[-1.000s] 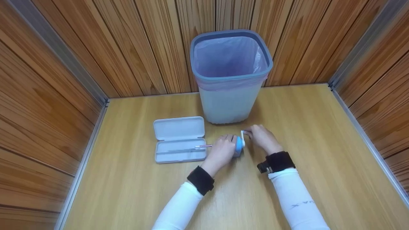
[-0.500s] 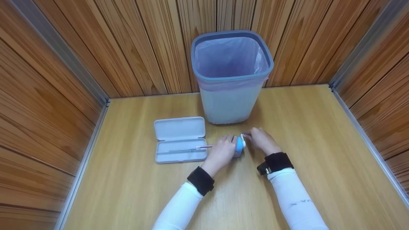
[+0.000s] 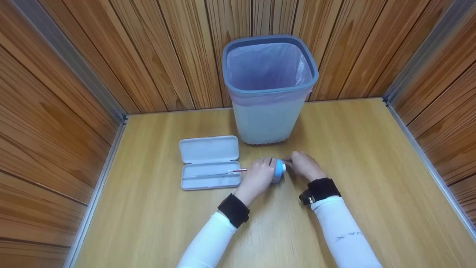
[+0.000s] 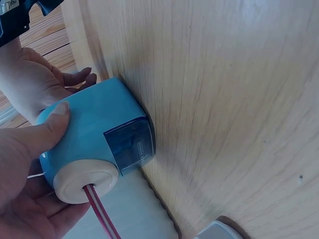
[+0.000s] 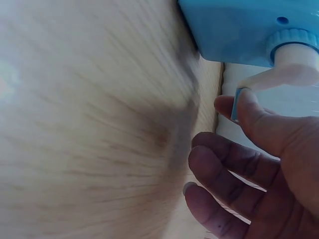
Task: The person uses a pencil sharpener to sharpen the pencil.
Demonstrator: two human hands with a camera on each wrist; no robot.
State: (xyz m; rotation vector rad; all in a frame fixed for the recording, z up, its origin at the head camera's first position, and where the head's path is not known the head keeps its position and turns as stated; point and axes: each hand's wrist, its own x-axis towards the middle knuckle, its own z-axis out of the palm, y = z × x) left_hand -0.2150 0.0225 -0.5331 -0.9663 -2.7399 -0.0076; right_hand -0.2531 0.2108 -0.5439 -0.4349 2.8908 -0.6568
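Note:
My left hand (image 3: 259, 175) grips a blue crank pencil sharpener (image 4: 102, 112) that stands on the table. In the left wrist view, my thumb lies across its top, beside a dark clear shavings drawer (image 4: 130, 144). A red striped pencil (image 4: 102, 213) sticks out of the round white front; its tip is hidden inside. On the opposite side, my right hand (image 3: 304, 166) pinches the blue knob of the white crank (image 5: 274, 77) between thumb and index finger. The other right fingers are loosely bent, away from the sharpener.
Left of the sharpener lies an open grey pencil case (image 3: 208, 149), its tray divided lengthwise. The pencil's outer end reaches to the case's right edge. Behind the hands stands a lined waste bin (image 3: 267, 124). Wooden panel walls (image 3: 178, 56) enclose the table.
The crank has turned from pointing up to being mostly hidden behind my right fingers. My right hand has moved slightly down with it. My left hand and the sharpener have stayed put.

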